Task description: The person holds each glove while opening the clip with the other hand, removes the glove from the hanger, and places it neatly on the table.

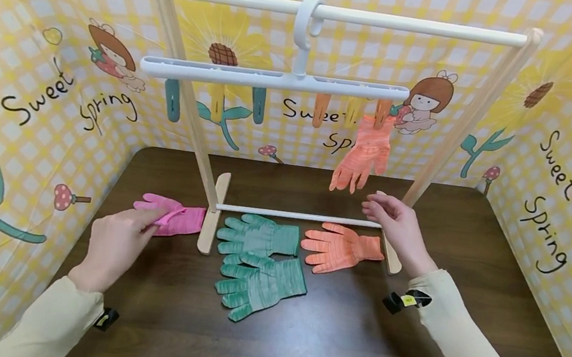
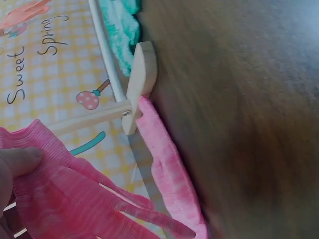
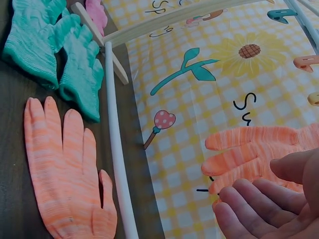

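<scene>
My left hand (image 1: 117,244) pinches the cuff of a pink glove (image 2: 55,194), its fingers dangling in the left wrist view. A second pink glove (image 1: 190,225) lies behind it, by the rack's left foot. My right hand (image 1: 394,220) has loosely bent fingers with nothing in them, just below and right of an orange glove (image 1: 367,153). That glove hangs fingers down from an orange clothespin (image 1: 383,114) at the right end of a white hanger (image 1: 272,80). Another orange glove (image 1: 339,249) lies flat on the table, near two green gloves (image 1: 262,237).
A wooden rack (image 1: 468,112) with a white top bar (image 1: 425,25) carries the hanger by its hook. Blue, yellow and orange clothespins (image 1: 257,105) hang along the hanger. A low white crossbar (image 1: 297,216) runs behind the lying gloves. Patterned cloth walls (image 1: 40,152) surround the brown table (image 1: 341,336).
</scene>
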A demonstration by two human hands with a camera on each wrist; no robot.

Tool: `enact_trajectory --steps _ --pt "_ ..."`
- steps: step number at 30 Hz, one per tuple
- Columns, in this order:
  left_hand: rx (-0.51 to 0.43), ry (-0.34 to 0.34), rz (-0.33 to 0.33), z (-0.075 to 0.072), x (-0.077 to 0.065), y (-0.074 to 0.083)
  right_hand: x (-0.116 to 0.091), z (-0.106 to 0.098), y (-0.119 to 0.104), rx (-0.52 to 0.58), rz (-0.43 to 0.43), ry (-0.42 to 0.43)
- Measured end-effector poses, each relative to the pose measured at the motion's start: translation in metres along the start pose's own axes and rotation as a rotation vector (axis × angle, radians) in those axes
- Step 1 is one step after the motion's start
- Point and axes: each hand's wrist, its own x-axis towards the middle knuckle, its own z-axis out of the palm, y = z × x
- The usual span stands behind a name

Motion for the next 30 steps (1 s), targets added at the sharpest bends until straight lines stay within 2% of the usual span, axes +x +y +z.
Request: enact_trajectory --steps 4,10,13,16,22,30 --pt "0.044 -0.023 0.074 0.007 -0.006 -0.002 -0.003 0.001 0.003 0.018 0.002 -0.007" --pt "0.080 -0.044 0.186 0.025 -0.020 0.001 -0.003 0.002 0.005 0.015 -0.001 -0.023" --pt "0.111 -0.055 0.207 0.034 -0.026 0.004 -0.003 0.001 0.007 0.015 0.001 -0.023" --pt "0.132 -0.094 0.191 0.039 -0.031 0.007 -0.003 0.001 0.008 0.021 0.001 -0.018" --pt "0.121 -0.248 0.065 0.045 -0.038 0.013 -0.002 -0.001 0.007 0.022 0.001 -0.024" --pt "0.070 -0.316 -0.006 0.050 -0.042 0.017 -0.002 -0.001 0.005 0.010 0.019 -0.037"
